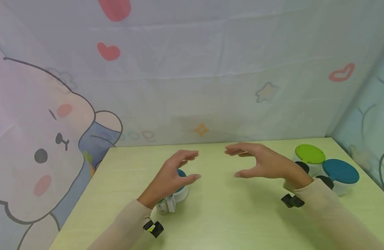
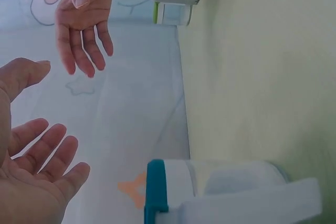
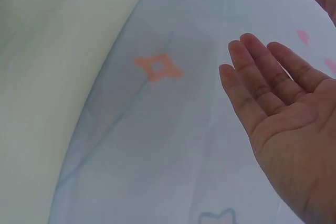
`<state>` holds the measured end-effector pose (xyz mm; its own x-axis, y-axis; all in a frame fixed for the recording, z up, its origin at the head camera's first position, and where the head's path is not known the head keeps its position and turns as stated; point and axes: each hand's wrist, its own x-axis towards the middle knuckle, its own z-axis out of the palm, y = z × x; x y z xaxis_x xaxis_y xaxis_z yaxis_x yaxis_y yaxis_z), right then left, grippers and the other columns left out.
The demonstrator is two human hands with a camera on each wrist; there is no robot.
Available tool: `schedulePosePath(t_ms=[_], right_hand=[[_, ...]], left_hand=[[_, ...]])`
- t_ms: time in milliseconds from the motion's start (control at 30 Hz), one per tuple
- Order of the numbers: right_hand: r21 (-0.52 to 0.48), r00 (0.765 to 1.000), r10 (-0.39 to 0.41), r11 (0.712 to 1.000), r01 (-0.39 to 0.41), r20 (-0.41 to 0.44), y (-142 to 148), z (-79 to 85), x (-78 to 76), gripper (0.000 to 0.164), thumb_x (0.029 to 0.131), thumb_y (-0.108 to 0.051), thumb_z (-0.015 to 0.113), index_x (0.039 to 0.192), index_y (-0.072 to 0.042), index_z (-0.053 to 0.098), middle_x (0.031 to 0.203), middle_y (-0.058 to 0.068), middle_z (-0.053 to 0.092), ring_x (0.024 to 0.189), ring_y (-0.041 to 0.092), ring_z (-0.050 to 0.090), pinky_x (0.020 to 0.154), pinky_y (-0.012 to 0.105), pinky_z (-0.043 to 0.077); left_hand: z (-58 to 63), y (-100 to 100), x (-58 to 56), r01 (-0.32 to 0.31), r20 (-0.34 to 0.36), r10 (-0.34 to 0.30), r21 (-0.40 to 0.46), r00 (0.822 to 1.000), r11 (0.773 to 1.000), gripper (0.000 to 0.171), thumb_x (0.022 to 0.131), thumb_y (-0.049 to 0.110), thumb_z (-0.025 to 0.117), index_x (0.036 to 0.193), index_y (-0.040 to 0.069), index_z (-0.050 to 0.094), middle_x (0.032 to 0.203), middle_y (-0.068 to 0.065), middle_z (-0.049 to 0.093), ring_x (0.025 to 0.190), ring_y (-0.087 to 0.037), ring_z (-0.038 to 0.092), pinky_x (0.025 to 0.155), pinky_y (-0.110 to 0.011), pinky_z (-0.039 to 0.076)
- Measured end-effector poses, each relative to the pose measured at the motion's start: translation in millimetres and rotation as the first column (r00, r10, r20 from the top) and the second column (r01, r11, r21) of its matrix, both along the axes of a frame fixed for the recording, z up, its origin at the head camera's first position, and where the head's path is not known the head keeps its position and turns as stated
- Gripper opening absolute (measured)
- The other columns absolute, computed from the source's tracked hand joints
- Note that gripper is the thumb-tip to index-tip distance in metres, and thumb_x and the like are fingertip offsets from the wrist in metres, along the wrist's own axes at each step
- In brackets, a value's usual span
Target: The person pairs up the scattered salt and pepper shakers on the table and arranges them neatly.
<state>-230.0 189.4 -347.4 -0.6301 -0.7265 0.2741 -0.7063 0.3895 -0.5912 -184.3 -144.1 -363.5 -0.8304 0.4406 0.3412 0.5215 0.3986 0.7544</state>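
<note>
Both hands are raised over the table with palms facing each other and a gap between them. My left hand (image 1: pixel 170 176) has its thumb apart from loosely bent fingers and holds nothing. Below it, partly hidden, stands a white container with a blue lid (image 1: pixel 181 196) and a white handle (image 1: pixel 171 204); a small clear jar (image 1: pixel 162 207) stands beside it. The left wrist view shows the container's teal lid (image 2: pixel 156 188) up close. My right hand (image 1: pixel 267 161) is likewise empty, thumb apart from the fingers, left of the containers at the right side.
A green-lidded container (image 1: pixel 310 154) and a blue-lidded container (image 1: pixel 340 171) stand at the table's right edge. Beside them are two black lids (image 1: pixel 325 181), partly behind the right forearm. A printed curtain (image 1: pixel 192 86) hangs behind the pale table (image 1: pixel 217 222).
</note>
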Motion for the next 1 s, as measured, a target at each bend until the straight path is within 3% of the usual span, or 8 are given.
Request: schedulePosePath(t_ms=[267, 767, 1000], right_hand=[[0.012, 1.000, -0.011, 1.000, 0.011, 0.006, 18, 0.5, 1.4, 0.068, 0.089, -0.040, 0.080, 0.148, -0.032, 0.048, 0.145, -0.008, 0.056, 0.129, 0.015, 0.058, 0.107, 0.039, 0.050], [0.039, 1.000, -0.014, 0.999, 0.015, -0.016, 52, 5.3, 6.4, 0.068, 0.090, -0.031, 0.080, 0.149, -0.027, 0.048, 0.145, -0.003, 0.057, 0.128, 0.016, 0.058, 0.105, 0.035, 0.052], [0.034, 0.999, -0.040, 0.999, 0.041, -0.028, 67, 4.0, 9.3, 0.069, 0.089, -0.027, 0.081, 0.149, -0.030, 0.047, 0.147, -0.004, 0.056, 0.131, 0.013, 0.057, 0.108, 0.027, 0.048]], left_hand=[[-1.2, 12, 0.2, 0.028, 0.012, -0.029, 0.042, 1.000, 0.999, 0.060, 0.089, 0.023, 0.081, 0.142, 0.032, 0.054, 0.137, 0.014, 0.056, 0.130, -0.016, 0.053, 0.116, -0.035, 0.040], [-9.7, 27, -2.8, 0.067, 0.012, -0.069, 0.089, 0.998, 0.994, 0.061, 0.089, 0.021, 0.081, 0.143, 0.031, 0.053, 0.139, 0.011, 0.056, 0.130, -0.016, 0.053, 0.116, -0.034, 0.041], [-16.1, 37, -5.3, 0.086, 0.032, -0.090, 0.106, 0.995, 0.991, 0.061, 0.090, 0.024, 0.080, 0.143, 0.033, 0.052, 0.141, 0.009, 0.054, 0.129, -0.015, 0.053, 0.116, -0.034, 0.041]])
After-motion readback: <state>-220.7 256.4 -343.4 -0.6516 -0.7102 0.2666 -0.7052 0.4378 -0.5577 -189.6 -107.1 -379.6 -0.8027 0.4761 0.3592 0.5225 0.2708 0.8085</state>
